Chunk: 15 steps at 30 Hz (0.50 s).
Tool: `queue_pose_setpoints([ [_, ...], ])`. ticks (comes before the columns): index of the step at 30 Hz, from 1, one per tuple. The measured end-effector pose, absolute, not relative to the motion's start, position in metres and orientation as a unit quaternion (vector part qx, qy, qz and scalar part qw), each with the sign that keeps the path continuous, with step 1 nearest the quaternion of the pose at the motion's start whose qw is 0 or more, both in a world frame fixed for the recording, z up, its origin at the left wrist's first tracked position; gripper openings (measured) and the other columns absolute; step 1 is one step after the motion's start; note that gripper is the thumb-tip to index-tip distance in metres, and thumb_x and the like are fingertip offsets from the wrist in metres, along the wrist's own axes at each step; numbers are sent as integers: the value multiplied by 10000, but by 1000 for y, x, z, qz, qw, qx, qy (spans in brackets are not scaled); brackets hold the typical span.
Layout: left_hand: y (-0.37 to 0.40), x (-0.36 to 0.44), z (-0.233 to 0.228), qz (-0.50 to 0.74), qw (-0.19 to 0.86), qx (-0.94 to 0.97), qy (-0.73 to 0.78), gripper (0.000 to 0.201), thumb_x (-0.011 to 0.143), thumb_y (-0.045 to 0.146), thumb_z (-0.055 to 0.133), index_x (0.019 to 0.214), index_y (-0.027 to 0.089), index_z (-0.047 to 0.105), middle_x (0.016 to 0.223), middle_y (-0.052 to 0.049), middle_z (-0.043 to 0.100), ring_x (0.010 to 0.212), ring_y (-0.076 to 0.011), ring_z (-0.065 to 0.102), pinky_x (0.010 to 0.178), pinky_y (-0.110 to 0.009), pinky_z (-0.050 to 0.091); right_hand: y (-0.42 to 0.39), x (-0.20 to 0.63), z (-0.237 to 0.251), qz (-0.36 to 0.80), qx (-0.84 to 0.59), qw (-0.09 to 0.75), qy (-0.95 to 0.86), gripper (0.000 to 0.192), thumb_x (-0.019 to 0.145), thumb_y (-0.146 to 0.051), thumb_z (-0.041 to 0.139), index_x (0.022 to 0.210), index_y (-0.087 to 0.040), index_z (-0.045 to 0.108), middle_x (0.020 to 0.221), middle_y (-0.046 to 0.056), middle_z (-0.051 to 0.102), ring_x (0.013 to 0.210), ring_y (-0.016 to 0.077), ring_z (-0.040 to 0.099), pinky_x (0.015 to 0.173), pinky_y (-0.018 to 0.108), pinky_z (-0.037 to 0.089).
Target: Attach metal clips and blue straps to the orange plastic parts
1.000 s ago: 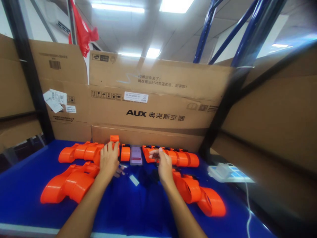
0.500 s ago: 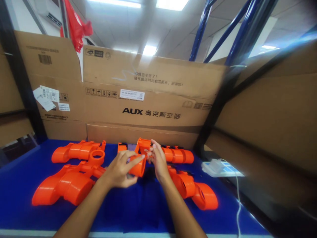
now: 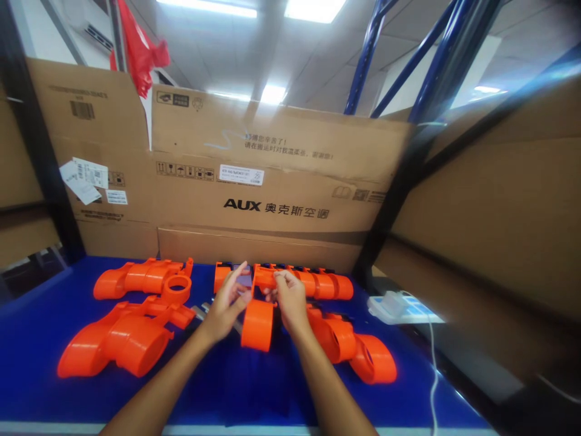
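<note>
Warehouse workbench: stacked cardboard cartons [image 3: 272, 188], blue steel racking [image 3: 363, 57], strip lights [image 3: 318, 9]

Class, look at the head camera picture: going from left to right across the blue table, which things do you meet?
Big orange housing at front left → orange ring → left hand → orange cylindrical part held between the hands → right hand → orange housing at front right → white power strip.

Cardboard boxes [image 3: 281, 175], power strip [image 3: 399, 307]
</note>
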<state>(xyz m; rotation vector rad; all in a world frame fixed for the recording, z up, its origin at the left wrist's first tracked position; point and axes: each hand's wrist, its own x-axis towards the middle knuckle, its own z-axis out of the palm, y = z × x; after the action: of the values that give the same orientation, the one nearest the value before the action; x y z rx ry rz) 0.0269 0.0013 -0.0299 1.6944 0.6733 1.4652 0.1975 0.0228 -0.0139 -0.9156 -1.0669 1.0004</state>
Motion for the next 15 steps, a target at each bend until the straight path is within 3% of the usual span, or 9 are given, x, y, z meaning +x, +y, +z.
queue_pose_setpoints([
  [3, 6, 34, -29, 589, 508, 566, 273, 750, 817, 437, 695, 1484, 232, 421, 1280, -147, 605, 694, -144, 618, 691, -313, 510, 20, 187, -17, 461, -388, 620, -503, 360, 790, -556, 665, 769, -212, 560, 546, -21, 642, 408, 139, 565, 420, 237, 448],
  [6, 7, 32, -23, 620, 534, 501, 282, 676, 750, 374, 756, 1369, 180, 566, 1113, -124, 696, 557, -103, 570, 555, -251, 463, 19, 183, -17, 454, -374, 579, -566, 370, 873, -575, 564, 812, -211, 582, 659, 10, 678, 516, 165, 607, 487, 268, 477],
  [9, 9, 20, -15, 666, 543, 425, 285, 647, 704, 342, 789, 1300, 150, 624, 917, -87, 737, 550, -114, 587, 543, -233, 464, 17, 187, -16, 327, -401, 522, -678, 394, 942, -534, 471, 816, -201, 638, 776, 44, 678, 712, 199, 623, 644, 314, 486],
  [12, 13, 7, -10, 702, 555, 351, 275, 652, 655, 301, 818, 1263, 148, 638, 767, -30, 717, 515, -104, 576, 519, -216, 462, 11, 193, -20, 149, -434, 387, -800, 241, 859, -432, 656, 785, -204, 685, 906, 54, 641, 914, 232, 565, 838, 372, 422],
  [15, 17, 0, -11, 720, 555, 309, 279, 620, 632, 281, 822, 1214, 151, 653, 630, 36, 648, 437, -77, 514, 470, -199, 431, 4, 193, -26, 75, -442, 249, -858, 207, 750, -397, 782, 803, -210, 711, 987, 59, 578, 960, 241, 493, 858, 382, 373],
])
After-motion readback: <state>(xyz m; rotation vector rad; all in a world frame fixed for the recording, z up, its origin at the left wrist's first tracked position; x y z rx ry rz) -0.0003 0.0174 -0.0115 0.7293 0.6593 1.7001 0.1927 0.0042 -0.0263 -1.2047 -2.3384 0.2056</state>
